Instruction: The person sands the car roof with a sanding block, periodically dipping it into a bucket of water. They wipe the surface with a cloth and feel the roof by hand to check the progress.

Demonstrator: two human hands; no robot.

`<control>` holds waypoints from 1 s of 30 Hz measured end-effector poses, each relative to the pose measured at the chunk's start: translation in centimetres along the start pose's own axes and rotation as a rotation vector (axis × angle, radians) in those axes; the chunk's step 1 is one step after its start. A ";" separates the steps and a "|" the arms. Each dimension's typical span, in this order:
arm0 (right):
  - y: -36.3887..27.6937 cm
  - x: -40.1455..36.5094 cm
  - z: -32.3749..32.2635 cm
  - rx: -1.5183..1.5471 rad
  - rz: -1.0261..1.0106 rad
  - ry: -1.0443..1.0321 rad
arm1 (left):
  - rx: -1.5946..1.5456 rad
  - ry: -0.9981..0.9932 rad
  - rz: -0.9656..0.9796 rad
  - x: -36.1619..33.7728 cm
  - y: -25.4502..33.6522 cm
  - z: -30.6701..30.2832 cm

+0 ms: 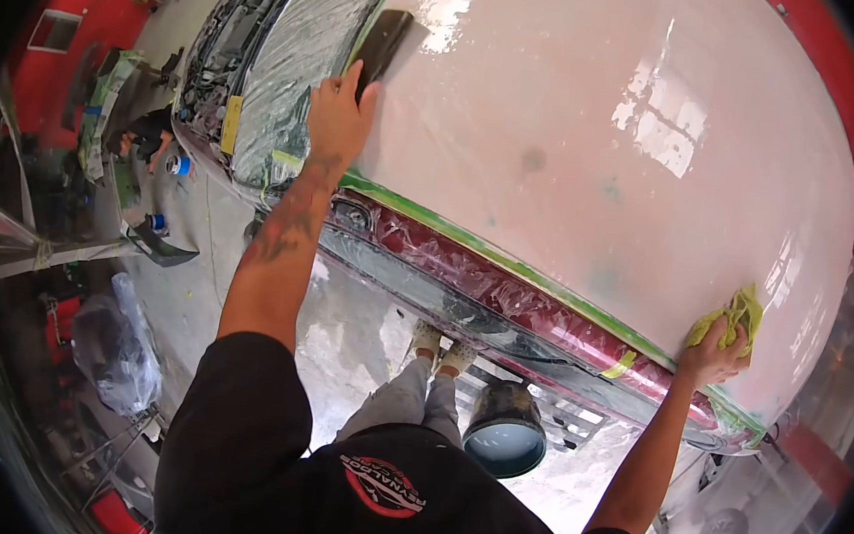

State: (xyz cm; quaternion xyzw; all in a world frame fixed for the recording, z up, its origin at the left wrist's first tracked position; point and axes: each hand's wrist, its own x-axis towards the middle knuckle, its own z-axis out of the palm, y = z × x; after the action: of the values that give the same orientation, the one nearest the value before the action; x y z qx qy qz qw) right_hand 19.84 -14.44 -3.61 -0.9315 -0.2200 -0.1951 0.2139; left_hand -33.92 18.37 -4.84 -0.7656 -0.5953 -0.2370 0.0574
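Observation:
My left hand grips a long dark sanding block, which rests against the pale, wet-looking car roof at its taped left edge. Far to the right, my right hand is closed on a crumpled yellow-green cloth, which touches the roof near its lower right corner. Green masking tape runs along the roof's near edge. Shiny plastic film covers the glass to the left of the roof. My fingertips under the cloth are partly hidden.
A black bucket of greyish water stands by my feet. The red car side lies below the roof edge. At the left are the exposed engine bay, another person and plastic-wrapped parts.

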 end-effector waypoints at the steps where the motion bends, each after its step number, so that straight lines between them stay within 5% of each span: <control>1: 0.0 0.0 0.0 0.002 0.002 -0.002 | 0.018 0.004 -0.032 0.3 -0.1 0.2; 6: -0.3 0.1 0.1 -0.022 0.016 0.005 | -0.014 0.022 0.018 -4.7 0.7 -1.8; 12: -0.3 0.2 0.0 0.015 -0.013 -0.019 | 0.087 -0.050 -0.135 0.3 -0.5 -0.3; 18: -0.2 0.1 0.1 -0.013 -0.007 0.005 | -0.003 -0.036 -0.023 -3.2 -0.5 -1.4; 22: -0.1 0.2 -0.2 0.005 -0.017 0.000 | 0.090 -0.065 -0.189 0.0 -0.1 -0.3; 25: -0.2 0.1 0.0 0.004 -0.008 -0.001 | 0.029 -0.013 0.008 -4.8 1.3 -2.0; 30: -0.1 0.3 0.3 -0.009 -0.006 0.013 | 0.022 -0.018 0.031 -0.3 0.2 -0.6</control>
State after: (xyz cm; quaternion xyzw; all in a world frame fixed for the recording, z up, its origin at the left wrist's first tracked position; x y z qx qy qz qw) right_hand 20.12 -14.13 -3.71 -0.9305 -0.2204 -0.2030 0.2105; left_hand -34.02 17.81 -4.41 -0.7763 -0.5863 -0.2226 0.0640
